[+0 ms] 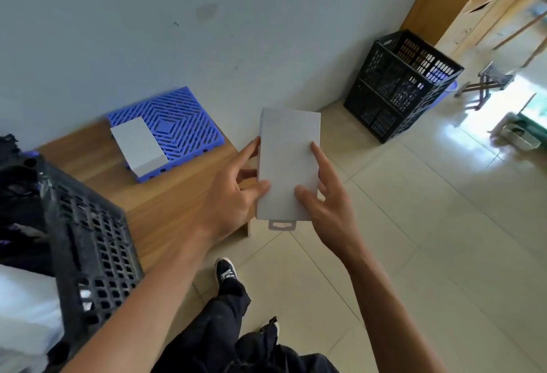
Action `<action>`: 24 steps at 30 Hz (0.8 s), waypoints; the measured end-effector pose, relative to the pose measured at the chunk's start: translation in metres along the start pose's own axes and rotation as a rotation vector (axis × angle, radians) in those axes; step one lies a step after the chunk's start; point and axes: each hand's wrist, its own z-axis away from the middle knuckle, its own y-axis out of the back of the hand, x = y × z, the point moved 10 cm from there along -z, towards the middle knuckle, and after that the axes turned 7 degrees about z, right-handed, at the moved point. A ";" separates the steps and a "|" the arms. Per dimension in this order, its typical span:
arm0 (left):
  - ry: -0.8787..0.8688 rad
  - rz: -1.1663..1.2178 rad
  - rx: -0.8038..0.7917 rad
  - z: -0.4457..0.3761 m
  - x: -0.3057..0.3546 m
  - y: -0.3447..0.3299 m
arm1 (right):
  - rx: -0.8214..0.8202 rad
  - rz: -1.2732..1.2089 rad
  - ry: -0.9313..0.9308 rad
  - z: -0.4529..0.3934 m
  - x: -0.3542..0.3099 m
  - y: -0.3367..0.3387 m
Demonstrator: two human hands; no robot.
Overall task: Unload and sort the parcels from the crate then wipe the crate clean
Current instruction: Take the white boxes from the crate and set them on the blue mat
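Two hands hold a flat white parcel (288, 162) in mid-frame, past the right edge of the wooden surface (154, 195) and over the tiled floor.

The left hand (231, 192) grips the parcel's left edge, thumb on its face and fingers (251, 145) curled behind; the right hand (325, 195) pinches the right edge, thumb and forefinger on top. The parcel is a smooth rectangular box with a small hang tab at its near end. At lower left a dark perforated plastic crate (91, 242) stands on the surface, something white showing inside. Behind it at centre left, a blue slotted plastic panel (183, 124) lies against the wall, carrying a second white box (139, 145). At upper right, two stacked black crates (396, 85) sit on the floor by the wall, well apart, with open tile between. A dark trouser leg and shoe (226, 272) show at bottom centre.
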 end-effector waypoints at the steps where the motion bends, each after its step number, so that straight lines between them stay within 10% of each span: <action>1: 0.009 0.010 0.006 -0.011 -0.003 0.004 | -0.014 0.005 -0.001 -0.011 0.001 -0.003; 24: 0.126 0.107 0.286 -0.207 -0.068 0.183 | -0.318 0.150 -0.127 -0.263 0.007 -0.164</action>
